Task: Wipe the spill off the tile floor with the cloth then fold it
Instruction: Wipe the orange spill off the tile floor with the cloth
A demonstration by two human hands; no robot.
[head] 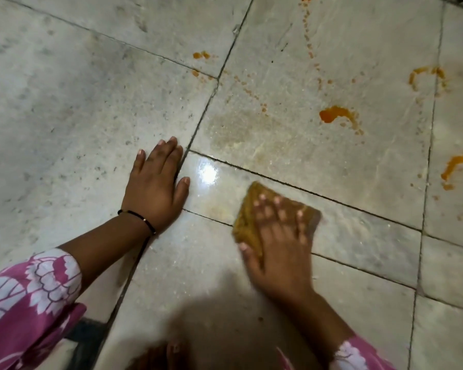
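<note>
On the tile floor (pixel 78 97): you're down low, both hands on the pale slabs; dark grout lines run between them
Right hand (pixel 281 241): flat on the cloth (pixel 247 222), fingers spread and straight, pressing it down; blurred
Cloth: mustard-brown, lying on the glossy tile just right of centre
Left hand (pixel 155 182): palm down, fingers straight, resting on bare tile; holding nothing
Spill (pixel 334 114): orange blobs and droplets beyond the cloth, upper right, well apart from it
Sleeve (pixel 30 303): pink with white flowers

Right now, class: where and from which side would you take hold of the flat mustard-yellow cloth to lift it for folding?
Probably pinch the mustard-yellow cloth at its bare far-left corner, coming from above. It lies flat on the pale tile floor, and the right hand covers its near part.
</note>
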